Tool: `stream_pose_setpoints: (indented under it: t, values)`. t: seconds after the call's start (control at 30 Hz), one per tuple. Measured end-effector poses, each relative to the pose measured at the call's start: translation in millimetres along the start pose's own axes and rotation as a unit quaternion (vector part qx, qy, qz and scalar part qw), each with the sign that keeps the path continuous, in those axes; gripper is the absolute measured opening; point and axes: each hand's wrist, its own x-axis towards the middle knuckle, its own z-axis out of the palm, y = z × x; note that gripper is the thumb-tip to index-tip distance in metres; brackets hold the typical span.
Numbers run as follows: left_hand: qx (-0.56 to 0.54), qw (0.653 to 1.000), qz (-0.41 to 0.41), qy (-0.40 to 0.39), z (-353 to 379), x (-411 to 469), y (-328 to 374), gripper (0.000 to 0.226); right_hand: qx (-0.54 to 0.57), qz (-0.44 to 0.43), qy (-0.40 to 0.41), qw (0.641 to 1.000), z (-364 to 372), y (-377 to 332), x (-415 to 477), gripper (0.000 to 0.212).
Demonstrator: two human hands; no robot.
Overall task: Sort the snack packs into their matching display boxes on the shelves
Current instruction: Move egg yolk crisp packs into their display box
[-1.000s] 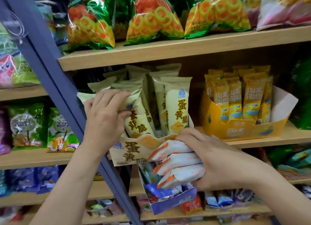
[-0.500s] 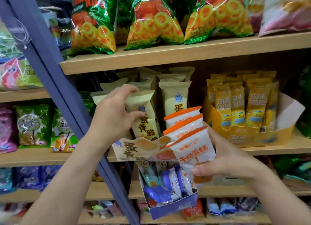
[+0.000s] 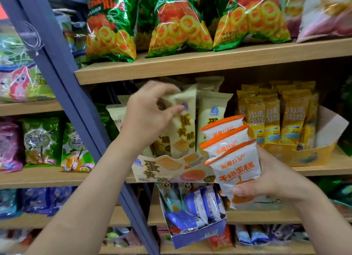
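Orange-topped packs (image 3: pixel 231 159) — right hand's (image 3: pixel 274 180) grip

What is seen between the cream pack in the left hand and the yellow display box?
In the head view, one upright cream pack, and before it three orange-topped white packs that the right hand holds.

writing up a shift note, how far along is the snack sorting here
Done, by the look of it: yellow packs stand in the yellow box, and cream packs fill the cream display box. In hand: the left hand pinches a cream pack at that box; the right hand grips three white-and-orange packs. Left: those three are not yet shelved, and no matching box is plainly visible.
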Motion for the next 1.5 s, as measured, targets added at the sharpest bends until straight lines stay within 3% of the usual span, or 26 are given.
stream_pose_setpoints:
  t: [0.07, 0.27, 0.33, 0.4, 0.5, 0.67, 0.77, 0.83, 0.93, 1.0, 1.07, 1.13, 1.27, 1.5]
  values:
    - [0.034, 0.991, -0.067, -0.107, 5.1, -1.0, -3.8, 0.038, -0.038, -0.018, -0.015, 0.999, 1.1, -8.8, 5.9, 0.082]
    - [0.133, 0.971, -0.119, -0.16, 16.5, -1.4, 4.9, 0.073, -0.062, -0.012, -0.034, 0.997, 0.2, -16.2, 20.8, 0.081]
    - [0.11, 0.979, -0.115, -0.125, 15.4, 1.7, 5.7, 0.059, -0.038, -0.003, -0.038, 0.999, -2.2, -15.6, 19.7, 0.083]
    - [0.041, 0.996, -0.076, -0.035, 11.4, 1.0, 2.4, 0.036, -0.034, 0.001, -0.036, 0.999, -4.4, -16.1, 17.5, 0.083]
    - [-0.005, 0.998, -0.036, 0.052, 16.0, -3.8, -0.6, 0.027, -0.067, 0.01, -0.016, 0.998, -9.2, -17.2, 15.6, 0.079]
    - [0.13, 0.991, -0.021, -0.014, 50.3, -11.5, -3.7, 0.034, -0.119, 0.049, -0.008, 0.992, -12.3, -15.2, 17.8, 0.087]
    - [0.307, 0.947, -0.034, -0.087, 47.1, 0.3, -4.3, 0.034, -0.144, 0.069, -0.022, 0.987, -12.2, -13.9, 17.2, 0.088]
    - [0.338, 0.937, -0.017, -0.09, 41.9, 4.4, -2.4, 0.029, -0.16, 0.081, -0.021, 0.984, -13.4, -13.9, 17.3, 0.088]
    - [0.224, 0.972, 0.045, -0.058, 36.4, -11.9, -5.3, 0.037, -0.172, 0.089, -0.02, 0.981, -12.7, -15.0, 16.2, 0.085]
    - [0.133, 0.989, 0.069, 0.007, 27.8, -33.1, -11.7, 0.045, -0.192, 0.09, -0.016, 0.977, -11.8, -15.1, 14.3, 0.085]
    - [0.125, 0.985, 0.036, 0.114, 13.6, -57.0, -21.4, 0.031, -0.215, 0.097, -0.008, 0.972, -10.1, -16.1, 12.0, 0.089]
    - [0.16, 0.971, -0.044, 0.17, 2.3, -80.6, -33.2, 0.028, -0.22, 0.097, -0.003, 0.971, -6.6, -15.4, 9.3, 0.091]
    - [0.127, 0.978, -0.155, 0.058, 6.8, -103.8, -43.4, 0.052, -0.169, 0.085, 0.027, 0.982, 8.3, -4.2, 9.8, 0.082]
    - [0.064, 0.979, -0.166, -0.101, 8.5, -101.3, -53.7, 0.076, -0.164, 0.066, 0.137, 0.975, 18.8, 21.5, 28.6, 0.089]
